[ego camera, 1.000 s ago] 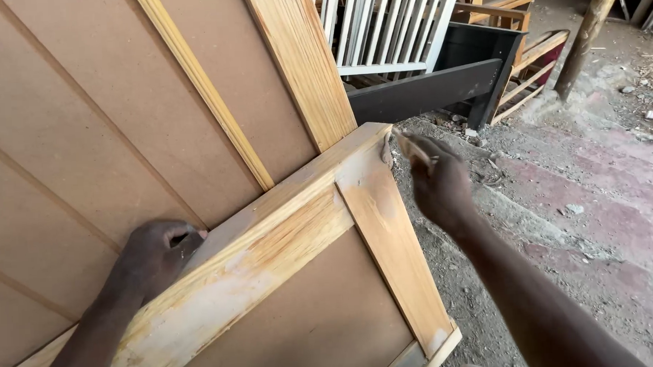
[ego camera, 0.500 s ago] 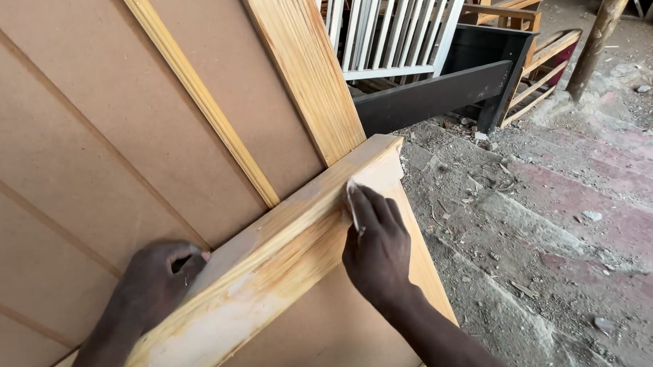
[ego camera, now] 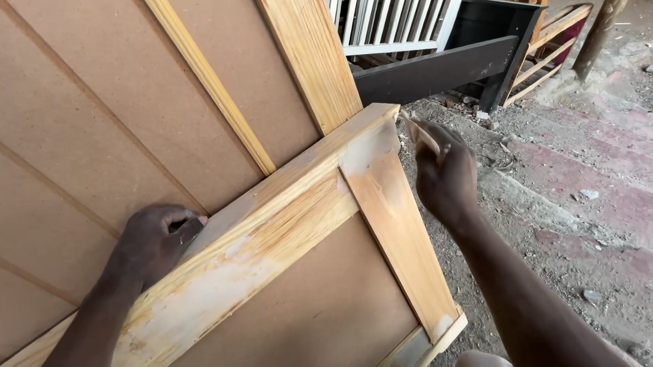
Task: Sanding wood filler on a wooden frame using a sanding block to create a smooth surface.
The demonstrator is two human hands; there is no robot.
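Observation:
A large wooden panel fills the left of the view: brown fibreboard (ego camera: 85,105) framed by pale pine rails. My left hand (ego camera: 155,244) rests curled on the board, pressing against the upper edge of the diagonal pine rail (ego camera: 263,229). My right hand (ego camera: 445,176) hovers just off the panel's right corner, fingers closed on a small folded piece of sandpaper (ego camera: 420,135). The sandpaper is near the corner joint (ego camera: 372,142), where the wood shows pale, dusty patches. A shorter pine rail (ego camera: 401,239) runs down from that corner.
Behind the panel stand a white slatted frame (ego camera: 389,18), a dark brown bed frame piece (ego camera: 438,71) and bare wooden frames (ego camera: 546,49). A rough wooden post (ego camera: 599,25) rises at the top right. The dirt and reddish concrete floor (ego camera: 580,196) is littered with stones and shavings.
Half a second ago my right hand pressed the sandpaper on the rail near the corner; now it has swung off to the right of the corner. My left hand stayed put.

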